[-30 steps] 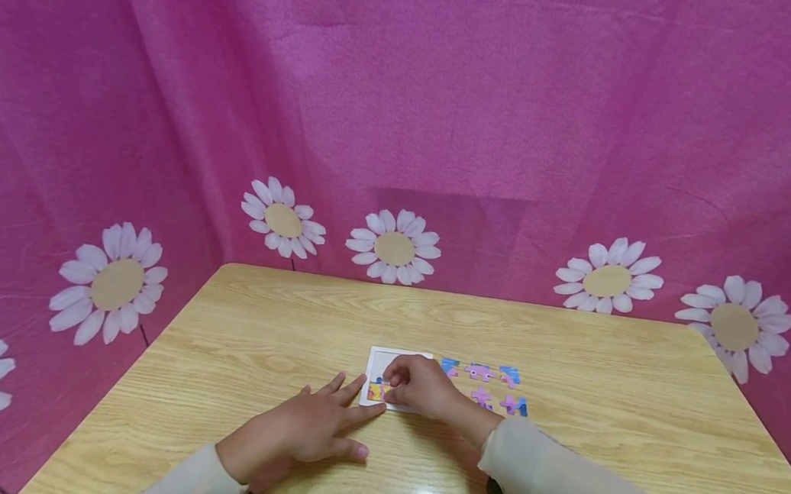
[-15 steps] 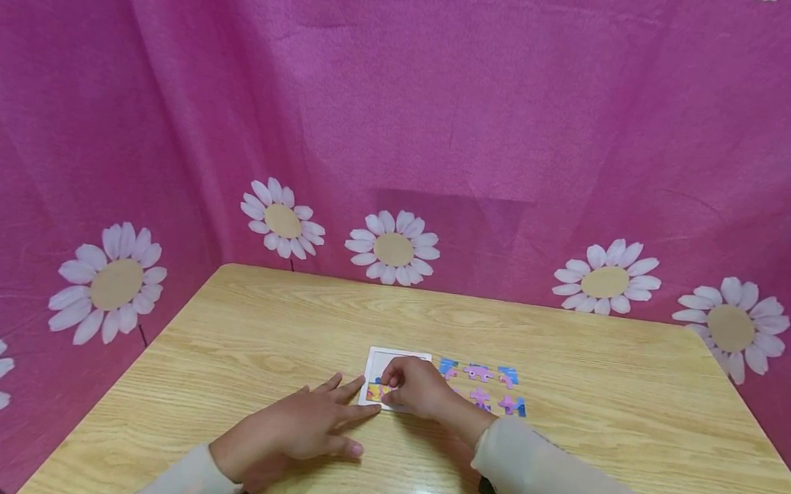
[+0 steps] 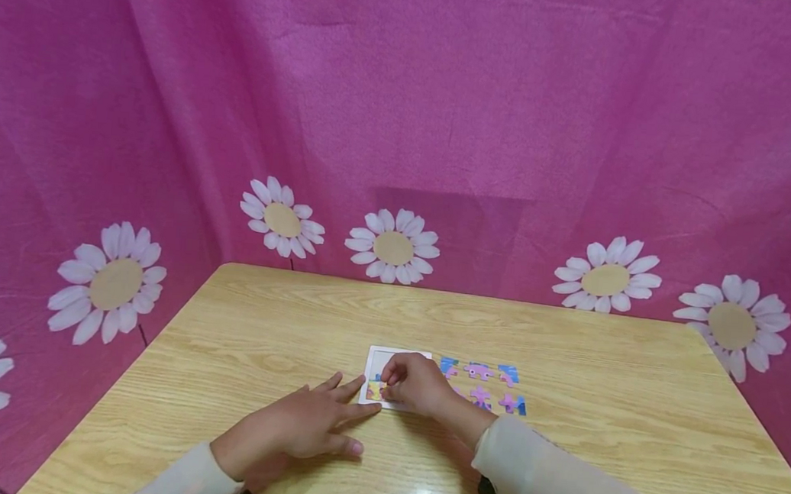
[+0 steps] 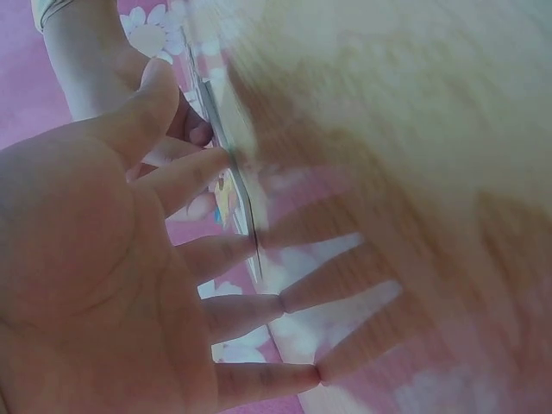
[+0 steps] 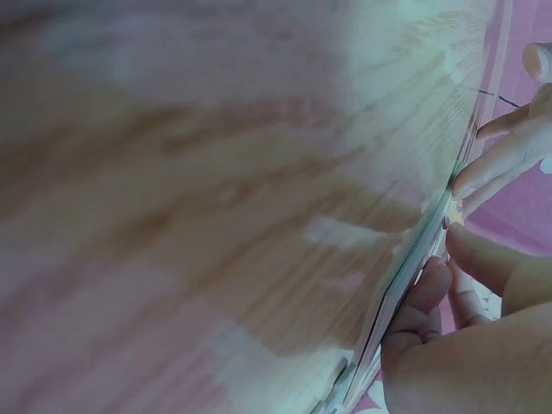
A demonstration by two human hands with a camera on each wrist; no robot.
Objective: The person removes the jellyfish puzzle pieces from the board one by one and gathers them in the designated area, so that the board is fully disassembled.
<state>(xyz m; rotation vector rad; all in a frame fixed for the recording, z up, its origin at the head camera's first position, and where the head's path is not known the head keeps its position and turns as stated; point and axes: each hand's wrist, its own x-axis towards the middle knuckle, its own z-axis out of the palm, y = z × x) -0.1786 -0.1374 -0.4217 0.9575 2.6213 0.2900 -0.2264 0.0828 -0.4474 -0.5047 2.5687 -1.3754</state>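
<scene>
A small white puzzle frame [image 3: 398,350] lies flat on the table, with yellow jigsaw pieces [image 3: 375,390] in its lower left part. My left hand [image 3: 307,424] is spread out, palm down, its fingertips at the frame's left and near edges. In the left wrist view the straight fingers [image 4: 237,312] meet the tabletop. Over the frame, my right hand [image 3: 420,386] has its thumb and fingers curled together at the lower row, pinching a puzzle piece mostly hidden by the fingers. The right wrist view shows the right hand's fingertips [image 5: 435,280] right at the frame.
Right of the frame, several loose pink and blue puzzle pieces [image 3: 478,371] lie in two rows, partly covered by the right hand and forearm. The wooden table [image 3: 281,308] ends at a pink curtain [image 3: 405,110] printed with white daisies.
The right hand's fingers shift very slightly over the lower row, and the yellow pieces beside them look slightly changed. The left hand stays at the frame.
</scene>
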